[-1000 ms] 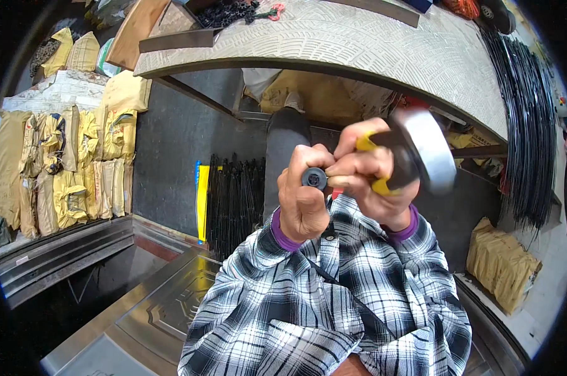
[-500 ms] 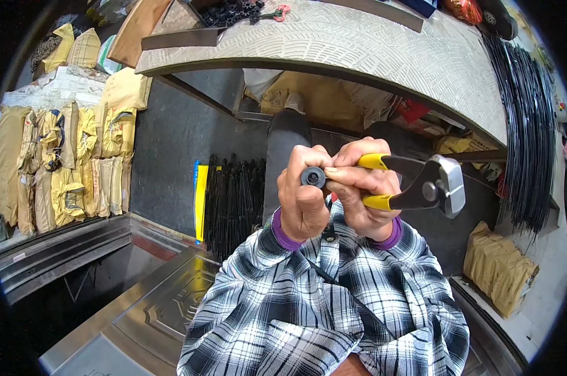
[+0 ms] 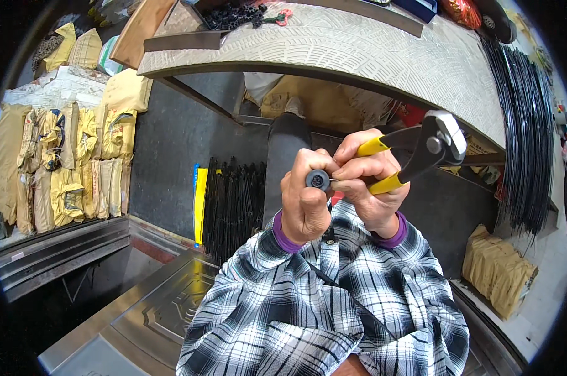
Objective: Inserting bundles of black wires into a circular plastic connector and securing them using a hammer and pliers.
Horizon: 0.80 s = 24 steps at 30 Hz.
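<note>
In front of my chest, my left hand (image 3: pixel 303 210) is closed around a black cylindrical part (image 3: pixel 317 180), its round, recessed end facing up. Most of that part's length is hidden by the fingers. Close against it on the right, my right hand (image 3: pixel 377 200) has thumb and fingertips pinched together at a thin, pin-like piece (image 3: pixel 333 180) touching the part's side. The same hand keeps a pair of cutting pliers (image 3: pixel 435 144) with yellow grips in its palm, the steel head pointing up and to the right.
Beyond my hands stands a table (image 3: pixel 333 41) with a pale patterned top; scissors (image 3: pixel 277 19) lie on it. Long black rods (image 3: pixel 525 138) hang over its right end. Bundled black rods (image 3: pixel 236 200) stand left of my leg. Wrapped packages (image 3: pixel 67 169) are stacked at left, another package (image 3: pixel 499 269) at right.
The pliers' head has swung upward while my right hand turned and shifted slightly right. The black part has moved a little right, and a thin piece now shows between it and my right fingertips.
</note>
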Each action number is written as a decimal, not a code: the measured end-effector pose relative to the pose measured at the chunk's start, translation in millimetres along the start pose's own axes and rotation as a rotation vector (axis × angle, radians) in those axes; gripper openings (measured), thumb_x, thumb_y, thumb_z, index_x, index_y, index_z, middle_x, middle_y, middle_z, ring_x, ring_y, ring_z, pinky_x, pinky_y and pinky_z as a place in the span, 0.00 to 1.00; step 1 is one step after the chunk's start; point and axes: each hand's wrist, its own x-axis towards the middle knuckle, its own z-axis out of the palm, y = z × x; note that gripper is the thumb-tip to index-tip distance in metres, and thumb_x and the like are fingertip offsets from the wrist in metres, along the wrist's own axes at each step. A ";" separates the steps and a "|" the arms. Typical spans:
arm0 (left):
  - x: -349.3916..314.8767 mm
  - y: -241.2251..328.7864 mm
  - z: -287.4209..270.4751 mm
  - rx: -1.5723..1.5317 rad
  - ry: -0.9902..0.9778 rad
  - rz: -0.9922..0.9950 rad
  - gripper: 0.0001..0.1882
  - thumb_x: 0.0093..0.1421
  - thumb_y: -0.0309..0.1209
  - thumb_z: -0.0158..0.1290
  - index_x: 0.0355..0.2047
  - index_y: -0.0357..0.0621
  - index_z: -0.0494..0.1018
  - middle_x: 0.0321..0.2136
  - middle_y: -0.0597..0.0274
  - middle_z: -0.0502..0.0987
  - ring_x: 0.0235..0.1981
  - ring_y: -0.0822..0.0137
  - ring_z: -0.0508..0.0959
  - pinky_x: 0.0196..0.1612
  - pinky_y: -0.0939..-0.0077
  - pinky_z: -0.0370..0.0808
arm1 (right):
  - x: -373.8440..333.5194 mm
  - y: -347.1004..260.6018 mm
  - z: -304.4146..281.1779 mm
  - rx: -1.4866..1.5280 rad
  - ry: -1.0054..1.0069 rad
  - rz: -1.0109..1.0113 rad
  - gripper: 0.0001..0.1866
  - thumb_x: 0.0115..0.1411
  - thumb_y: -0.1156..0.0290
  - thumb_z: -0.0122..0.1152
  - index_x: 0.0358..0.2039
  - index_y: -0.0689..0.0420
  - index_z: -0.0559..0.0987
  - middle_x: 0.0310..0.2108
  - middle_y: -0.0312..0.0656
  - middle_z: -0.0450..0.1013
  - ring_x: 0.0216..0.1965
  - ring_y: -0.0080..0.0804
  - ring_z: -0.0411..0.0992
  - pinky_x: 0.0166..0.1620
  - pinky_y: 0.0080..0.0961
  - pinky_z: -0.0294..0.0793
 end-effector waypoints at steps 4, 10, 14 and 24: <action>0.3 1.9 0.3 -0.011 0.001 -0.016 0.30 0.60 0.57 0.30 0.30 0.37 0.62 0.15 0.67 0.60 0.14 0.79 0.59 0.16 0.83 0.54 | 5.6 -2.1 -3.8 0.002 -0.071 0.003 0.07 0.48 0.72 0.64 0.24 0.62 0.76 0.31 0.45 0.68 0.29 0.27 0.68 0.31 0.21 0.69; -0.4 2.8 -2.1 -0.017 0.000 -0.040 0.30 0.60 0.56 0.30 0.30 0.37 0.61 0.15 0.68 0.60 0.14 0.79 0.59 0.16 0.83 0.53 | 11.1 -4.9 -7.2 -0.118 -0.166 -0.021 0.08 0.48 0.71 0.64 0.24 0.62 0.76 0.31 0.45 0.68 0.29 0.26 0.68 0.30 0.20 0.70; 1.1 3.0 -2.3 -0.012 -0.006 -0.036 0.30 0.60 0.56 0.30 0.30 0.37 0.61 0.15 0.68 0.60 0.14 0.79 0.58 0.17 0.83 0.53 | 18.1 -8.9 -12.8 -0.188 -0.236 -0.027 0.07 0.49 0.72 0.63 0.24 0.63 0.76 0.32 0.44 0.68 0.28 0.26 0.68 0.30 0.20 0.70; -0.2 -0.7 -2.3 0.002 0.025 -0.038 0.31 0.60 0.57 0.30 0.29 0.36 0.61 0.16 0.66 0.60 0.14 0.77 0.59 0.17 0.82 0.54 | 20.7 -4.6 -12.1 -0.130 -0.233 -0.034 0.07 0.47 0.72 0.64 0.24 0.63 0.77 0.29 0.43 0.70 0.27 0.26 0.68 0.28 0.21 0.69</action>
